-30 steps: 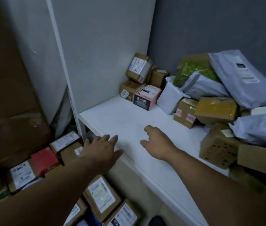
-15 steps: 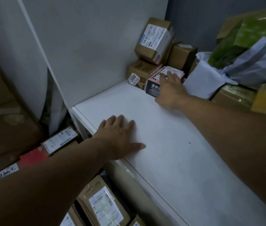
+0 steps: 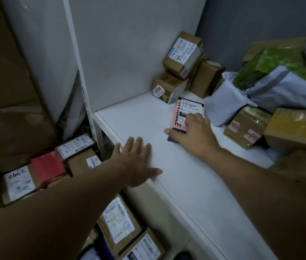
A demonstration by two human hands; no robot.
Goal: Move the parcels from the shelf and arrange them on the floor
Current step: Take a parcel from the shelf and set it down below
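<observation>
Floor parcels: brown cardboard parcels with white labels [image 3: 77, 147] and a flat red box [image 3: 47, 166] sit packed together at lower left of the frame, below the shelf edge.
Left hand: your left hand [image 3: 137, 162] lies palm down on the front edge of the white shelf board [image 3: 195, 184], left of centre. Fingers are straight and spread, holding nothing.
Target parcel: small pink and black cardboard box [image 3: 184, 113] with a white barcode label, on the shelf board at centre. Cannot tell if it is lifted off the board.
Right hand: your right hand [image 3: 195, 136] grips that box, fingers over its top face, thumb hooked along its near left edge.
Back corner: two stacked brown cardboard boxes [image 3: 182, 53], the upper one tilted, upper centre-right, just beyond the pink and black cardboard box.
Right pile: pale grey poly mailers [image 3: 223, 106], a green plastic bag [image 3: 272, 64] and tape-wrapped brown boxes [image 3: 245, 126], heaped on the shelf at right of the frame.
</observation>
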